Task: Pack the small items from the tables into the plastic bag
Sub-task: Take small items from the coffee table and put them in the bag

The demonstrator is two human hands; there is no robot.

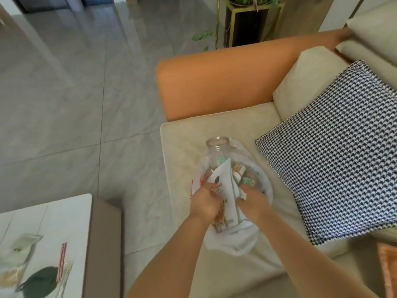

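A translucent white plastic bag (pixel 233 241) lies open on the beige sofa seat (pixel 184 143). Inside it lie a clear glass jar (pixel 216 147), a white tube (pixel 224 190) and several small coloured items (pixel 247 176). My left hand (pixel 205 203) grips the bag's left edge beside the tube. My right hand (pixel 253 201) grips the bag's right edge, fingers curled into the plastic. Both hands sit at the bag's mouth, the tube between them.
A houndstooth cushion (pixel 335 155) lies right of the bag, and the orange sofa arm (pixel 219 82) is behind it. At lower left a white table (pixel 71 214) carries a dark green item (pixel 41 282), a red stick (pixel 62 258) and packets. Grey tiled floor lies between.
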